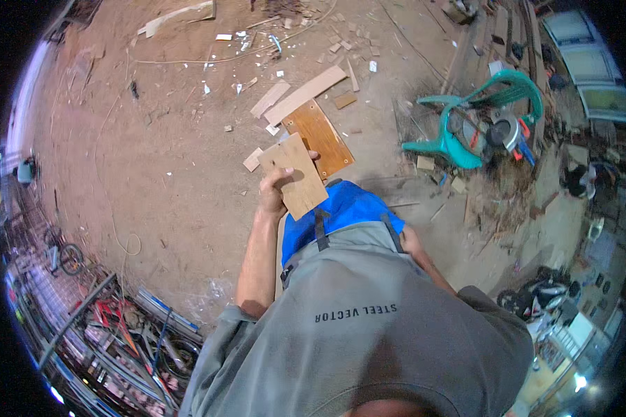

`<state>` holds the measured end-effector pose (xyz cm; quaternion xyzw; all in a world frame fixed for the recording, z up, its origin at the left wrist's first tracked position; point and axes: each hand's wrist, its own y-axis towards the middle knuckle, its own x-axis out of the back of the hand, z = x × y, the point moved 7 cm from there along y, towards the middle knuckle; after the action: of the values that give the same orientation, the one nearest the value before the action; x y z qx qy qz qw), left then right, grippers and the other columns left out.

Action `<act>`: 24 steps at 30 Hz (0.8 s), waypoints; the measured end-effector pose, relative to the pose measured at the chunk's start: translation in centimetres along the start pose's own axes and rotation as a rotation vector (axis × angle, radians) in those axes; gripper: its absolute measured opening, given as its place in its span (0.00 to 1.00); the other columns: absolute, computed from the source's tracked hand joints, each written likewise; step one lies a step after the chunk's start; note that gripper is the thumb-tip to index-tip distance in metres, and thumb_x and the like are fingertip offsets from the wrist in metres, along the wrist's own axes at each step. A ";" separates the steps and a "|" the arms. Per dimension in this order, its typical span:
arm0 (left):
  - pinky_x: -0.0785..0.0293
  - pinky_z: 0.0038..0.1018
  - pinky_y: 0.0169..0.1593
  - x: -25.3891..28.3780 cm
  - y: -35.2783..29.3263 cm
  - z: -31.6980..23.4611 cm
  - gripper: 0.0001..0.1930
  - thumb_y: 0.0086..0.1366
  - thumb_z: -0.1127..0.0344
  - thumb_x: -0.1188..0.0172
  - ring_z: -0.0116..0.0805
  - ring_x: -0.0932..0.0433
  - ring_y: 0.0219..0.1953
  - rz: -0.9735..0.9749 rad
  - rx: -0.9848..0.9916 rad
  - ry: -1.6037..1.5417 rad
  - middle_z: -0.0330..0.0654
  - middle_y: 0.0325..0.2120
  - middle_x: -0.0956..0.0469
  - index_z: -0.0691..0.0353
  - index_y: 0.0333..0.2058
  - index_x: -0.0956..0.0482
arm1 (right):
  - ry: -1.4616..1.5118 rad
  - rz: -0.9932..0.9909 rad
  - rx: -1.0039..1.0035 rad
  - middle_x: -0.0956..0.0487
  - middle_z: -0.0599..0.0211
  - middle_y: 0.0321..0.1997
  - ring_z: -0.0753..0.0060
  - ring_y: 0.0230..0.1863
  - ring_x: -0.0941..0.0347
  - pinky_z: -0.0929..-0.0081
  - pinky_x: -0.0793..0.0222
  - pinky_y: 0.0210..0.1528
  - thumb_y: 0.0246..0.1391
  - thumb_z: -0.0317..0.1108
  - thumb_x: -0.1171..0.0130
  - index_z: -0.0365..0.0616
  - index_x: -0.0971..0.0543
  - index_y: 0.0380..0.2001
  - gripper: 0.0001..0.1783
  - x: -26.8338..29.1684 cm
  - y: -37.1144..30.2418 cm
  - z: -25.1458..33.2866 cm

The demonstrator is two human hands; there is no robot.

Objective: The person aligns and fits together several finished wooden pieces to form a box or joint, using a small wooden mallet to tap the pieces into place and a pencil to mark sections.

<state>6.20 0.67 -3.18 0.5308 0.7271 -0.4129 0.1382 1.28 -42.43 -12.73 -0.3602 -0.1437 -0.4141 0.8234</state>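
Observation:
My left hand (279,186) grips a flat rectangular piece of light wood board (300,187) in front of my waist. Its thumb lies on the upper face, and a fingertip shows at the far edge. Below the held piece, a varnished brown board (330,142) with small holes near its corners lies on the ground, partly covered from view. At my right hip, my right hand (410,240) rests against the blue cloth (358,205) around my waist; its fingers are hidden.
Pale planks (306,95) and small offcuts lie on the bare ground ahead. To the right, a green plastic chair (459,142) lies near a circular saw (506,132). A metal pile (129,333) with a bicycle wheel (71,258) nearby is at the lower left.

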 end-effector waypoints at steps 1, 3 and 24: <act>0.19 0.53 0.52 -0.1 0.5 0.7 0.42 0.49 0.59 0.40 0.53 0.19 0.50 0.004 -0.038 -0.034 0.60 0.52 0.22 0.66 0.64 0.38 | 0.003 0.030 -0.050 0.18 0.49 0.40 0.57 0.39 0.20 0.56 0.27 0.45 0.69 0.39 0.50 0.39 0.24 0.51 0.17 1.6 0.8 -0.7; 0.18 0.49 0.52 -0.7 2.7 -0.7 0.42 0.48 0.58 0.39 0.51 0.19 0.49 0.018 -0.178 -0.090 0.59 0.52 0.21 0.68 0.63 0.37 | -0.208 -0.046 -0.093 0.19 0.50 0.39 0.59 0.39 0.20 0.59 0.27 0.44 0.70 0.38 0.52 0.38 0.24 0.50 0.16 9.9 7.3 2.6; 0.38 0.44 0.67 31.8 33.8 30.9 0.40 0.52 0.65 0.28 0.57 0.35 0.64 -0.045 -0.370 0.992 0.59 0.59 0.34 0.66 0.61 0.37 | 0.601 -0.002 -0.342 0.19 0.72 0.38 0.80 0.36 0.24 0.77 0.30 0.36 0.65 0.49 0.40 0.41 0.21 0.47 0.21 -22.0 53.7 -15.4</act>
<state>16.11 1.72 -58.06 0.6134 0.7770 0.0202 -0.1399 29.00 -19.33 -60.78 -0.3551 0.1764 -0.5204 0.7563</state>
